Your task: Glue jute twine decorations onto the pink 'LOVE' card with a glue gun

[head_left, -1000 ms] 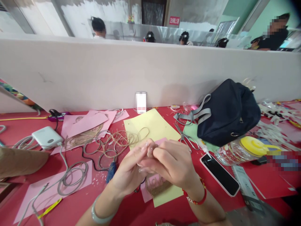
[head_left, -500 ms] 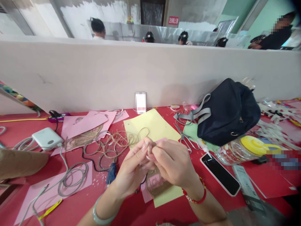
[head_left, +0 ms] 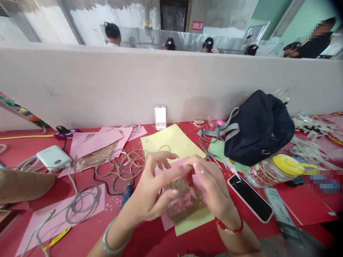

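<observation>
Over the red table point(head_left: 150, 239), both hands meet on a small clear plastic bag point(head_left: 182, 205) with brownish twine inside. My left hand point(head_left: 151, 194) pinches the bag between thumb and forefinger, its other fingers lifted and spread. My right hand point(head_left: 211, 189), with a red bracelet at the wrist, curls its fingers over the top of the bag, fingertips touching my left forefinger. Under the hands lie a yellow sheet point(head_left: 171, 142) and a pink sheet point(head_left: 167, 221).
Loose twine loops point(head_left: 131, 162) and grey cables point(head_left: 80, 203) lie to the left by a white power bank point(head_left: 53, 157). To the right are scissors point(head_left: 211, 157), a phone point(head_left: 250, 198), a dark backpack point(head_left: 259, 128) and a yellow-lidded jar point(head_left: 278, 171). A white partition point(head_left: 134, 85) closes the back.
Both hands have dropped from a tight pinch together. My left fingers have spread, and the clear bag now shows between the hands.
</observation>
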The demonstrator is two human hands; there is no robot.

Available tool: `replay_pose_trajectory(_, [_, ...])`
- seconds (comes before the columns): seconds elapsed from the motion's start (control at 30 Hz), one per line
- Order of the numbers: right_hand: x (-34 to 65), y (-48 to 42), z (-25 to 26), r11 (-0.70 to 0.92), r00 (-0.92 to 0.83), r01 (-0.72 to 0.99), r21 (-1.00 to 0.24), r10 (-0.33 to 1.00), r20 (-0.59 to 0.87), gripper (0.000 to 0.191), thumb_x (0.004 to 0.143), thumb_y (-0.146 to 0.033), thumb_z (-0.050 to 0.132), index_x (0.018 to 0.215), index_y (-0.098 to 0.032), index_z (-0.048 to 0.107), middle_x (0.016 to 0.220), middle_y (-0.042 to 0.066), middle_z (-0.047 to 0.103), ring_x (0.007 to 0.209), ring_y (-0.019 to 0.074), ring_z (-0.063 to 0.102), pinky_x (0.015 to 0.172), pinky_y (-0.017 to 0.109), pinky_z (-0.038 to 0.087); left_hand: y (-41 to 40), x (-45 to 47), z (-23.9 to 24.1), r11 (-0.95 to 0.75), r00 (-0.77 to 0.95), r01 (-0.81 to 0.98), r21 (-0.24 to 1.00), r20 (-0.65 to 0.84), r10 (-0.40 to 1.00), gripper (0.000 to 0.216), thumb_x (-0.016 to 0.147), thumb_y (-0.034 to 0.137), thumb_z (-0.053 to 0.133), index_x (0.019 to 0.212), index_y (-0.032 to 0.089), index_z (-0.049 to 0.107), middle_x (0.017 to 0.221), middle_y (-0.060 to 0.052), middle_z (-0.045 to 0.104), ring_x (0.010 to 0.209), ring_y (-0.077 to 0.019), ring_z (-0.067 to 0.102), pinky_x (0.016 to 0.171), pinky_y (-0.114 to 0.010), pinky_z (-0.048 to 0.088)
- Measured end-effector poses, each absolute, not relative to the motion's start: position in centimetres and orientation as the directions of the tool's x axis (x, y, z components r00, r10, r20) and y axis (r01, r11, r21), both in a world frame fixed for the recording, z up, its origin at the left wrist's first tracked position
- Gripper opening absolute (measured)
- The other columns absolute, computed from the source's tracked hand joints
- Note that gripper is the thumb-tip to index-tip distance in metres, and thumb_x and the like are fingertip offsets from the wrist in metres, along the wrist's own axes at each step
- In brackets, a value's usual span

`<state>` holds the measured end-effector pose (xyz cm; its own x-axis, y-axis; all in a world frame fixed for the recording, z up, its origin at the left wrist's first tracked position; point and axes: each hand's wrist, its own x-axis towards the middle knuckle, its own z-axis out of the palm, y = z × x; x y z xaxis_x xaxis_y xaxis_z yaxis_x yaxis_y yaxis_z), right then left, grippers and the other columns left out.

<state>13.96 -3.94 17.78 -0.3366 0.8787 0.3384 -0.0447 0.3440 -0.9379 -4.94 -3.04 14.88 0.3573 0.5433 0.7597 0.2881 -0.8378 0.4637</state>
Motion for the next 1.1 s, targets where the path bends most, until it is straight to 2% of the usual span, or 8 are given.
replay_pose_trajectory(0.07, [14.4, -3.7, 17.5, 0.344, -0.304, -0.113, -0.932, 0.881, 0.362, 0.037, 0.110, -0.042, 0.040, 0.084, -0.024, 0.060, 0.062, -0.001, 0.051, 0.045, 0.0148, 0.045, 0.041, 0.030, 0.035, -2.8, -5.5, 15.3, -0.846, 0.450, 0.516, 0.132, 0.799, 0.399, 0.037, 0.108, 0.040, 0.050, 0.142, 0.031, 0.063, 0.135, -0.012, 0.055, 0.100, -0.0220, 0.055, 0.088, -0.036, 0.044])
replay_pose_trajectory(0.13, [14.8, -3.4, 17.2, 0.430, -0.252, -0.104, -0.897, 0.861, 0.442, 0.036, 0.110, -0.041, 0.043, 0.083, -0.024, 0.060, 0.062, -0.001, 0.052, 0.045, 0.0144, 0.046, 0.042, 0.031, 0.035, -2.8, -6.1, 15.6, -0.776, 0.507, 0.629, -0.039, 0.778, 0.371, 0.043, 0.103, 0.028, 0.060, 0.145, 0.038, 0.060, 0.139, -0.011, 0.057, 0.099, -0.0222, 0.056, 0.088, -0.037, 0.042])
replay_pose_trajectory(0.27, [15.4, -2.8, 17.3, 0.551, -0.175, -0.006, -0.834, 0.821, 0.544, 0.035, 0.110, -0.037, 0.047, 0.079, -0.023, 0.057, 0.065, -0.003, 0.051, 0.050, 0.0115, 0.048, 0.049, 0.029, 0.036, -3.0, -7.1, 16.2, -0.722, 0.589, 0.675, -0.149, 0.698, 0.407, 0.074, 0.092, 0.000, 0.058, 0.150, 0.047, 0.055, 0.145, -0.008, 0.060, 0.098, -0.0204, 0.059, 0.093, -0.036, 0.044])
replay_pose_trajectory(0.4, [15.8, -2.3, 17.9, 0.558, -0.310, 0.037, -0.829, 0.795, 0.522, 0.034, 0.109, -0.032, 0.052, 0.077, -0.020, 0.054, 0.064, -0.006, 0.047, 0.050, 0.0070, 0.041, 0.051, 0.025, 0.032, -2.9, -8.1, 17.2, -0.726, 0.688, 0.634, -0.267, 0.624, 0.372, 0.095, 0.089, -0.012, 0.047, 0.157, 0.055, 0.041, 0.146, -0.004, 0.063, 0.097, -0.0166, 0.061, 0.093, -0.031, 0.045])
replay_pose_trajectory(0.67, [15.9, -1.8, 18.3, 0.427, -0.423, -0.085, -0.900, 0.803, 0.421, 0.040, 0.107, -0.032, 0.055, 0.070, -0.019, 0.050, 0.058, -0.007, 0.043, 0.050, 0.0062, 0.037, 0.051, 0.024, 0.030, -2.7, -8.7, 18.3, -0.708, 0.769, 0.584, -0.398, 0.552, 0.324, 0.094, 0.091, -0.011, 0.050, 0.160, 0.052, 0.037, 0.143, -0.006, 0.064, 0.097, -0.0174, 0.063, 0.091, -0.031, 0.047])
replay_pose_trajectory(0.83, [16.4, -1.3, 18.3, 0.486, -0.476, -0.064, -0.872, 0.753, 0.455, 0.031, 0.101, -0.028, 0.066, 0.072, -0.018, 0.059, 0.060, -0.007, 0.050, 0.053, 0.0057, 0.041, 0.051, 0.021, 0.032, -2.3, -8.6, 18.1, -0.779, 0.762, 0.552, -0.296, 0.559, 0.328, 0.083, 0.094, -0.003, 0.052, 0.155, 0.053, 0.046, 0.138, -0.005, 0.067, 0.094, -0.0166, 0.064, 0.093, -0.031, 0.049])
replay_pose_trajectory(0.93, [16.6, -1.0, 18.3, 0.536, -0.508, -0.036, -0.843, 0.717, 0.477, 0.028, 0.096, -0.028, 0.072, 0.071, -0.018, 0.061, 0.060, -0.007, 0.054, 0.054, 0.0061, 0.045, 0.053, 0.020, 0.036, -2.1, -8.5, 17.6, -0.778, 0.773, 0.542, -0.317, 0.550, 0.315, 0.083, 0.093, -0.006, 0.048, 0.156, 0.049, 0.046, 0.133, -0.008, 0.069, 0.090, -0.0176, 0.063, 0.089, -0.032, 0.049])
replay_pose_trajectory(1.1, [16.7, -0.8, 18.2, 0.521, -0.551, -0.059, -0.852, 0.694, 0.463, 0.030, 0.099, -0.034, 0.069, 0.074, -0.018, 0.064, 0.060, -0.007, 0.054, 0.052, 0.0063, 0.044, 0.050, 0.021, 0.035, -2.6, -8.5, 16.7, -0.792, 0.747, 0.542, -0.280, 0.592, 0.302, 0.071, 0.096, 0.000, 0.046, 0.151, 0.044, 0.055, 0.127, -0.008, 0.072, 0.090, -0.0184, 0.063, 0.086, -0.032, 0.048])
